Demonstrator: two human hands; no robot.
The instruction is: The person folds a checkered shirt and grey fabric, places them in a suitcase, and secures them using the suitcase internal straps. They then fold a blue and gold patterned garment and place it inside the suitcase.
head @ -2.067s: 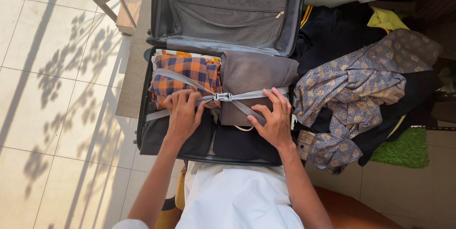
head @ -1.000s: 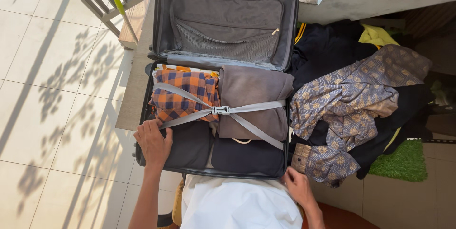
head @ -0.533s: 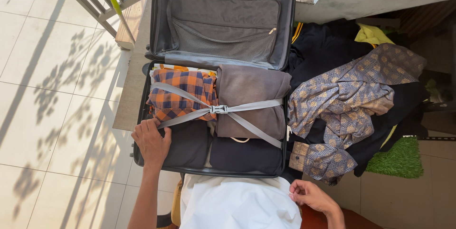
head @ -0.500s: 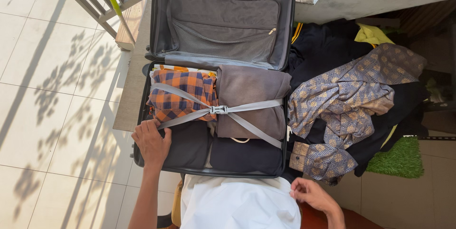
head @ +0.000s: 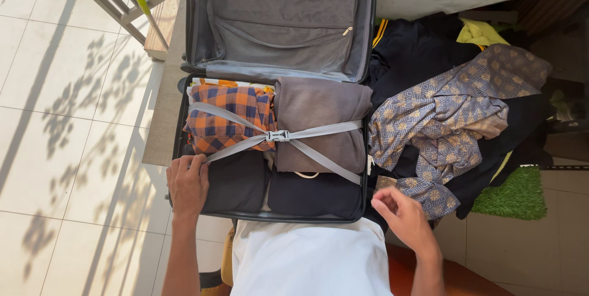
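Now we rest our left hand (head: 187, 182) on the near left corner of the open suitcase (head: 181, 106), fingers curled loosely over the rim beside the end of a grey strap (head: 230, 147), gripping nothing firmly that we can tell. The straps cross at a buckle (head: 277, 136) over an orange checked shirt (head: 230, 115) and a grey folded garment (head: 319, 121). Our right hand (head: 402, 216) hovers half-open and empty near the patterned shirt (head: 442, 118) at the right.

Showing as matt woven cloth in the orange checked shirt (head: 230, 115) and grey folded garment (head: 319, 118), smooth webbing in the grey straps (head: 325, 129), plastic in the buckle (head: 277, 136), mesh in the lid pocket (head: 282, 47)
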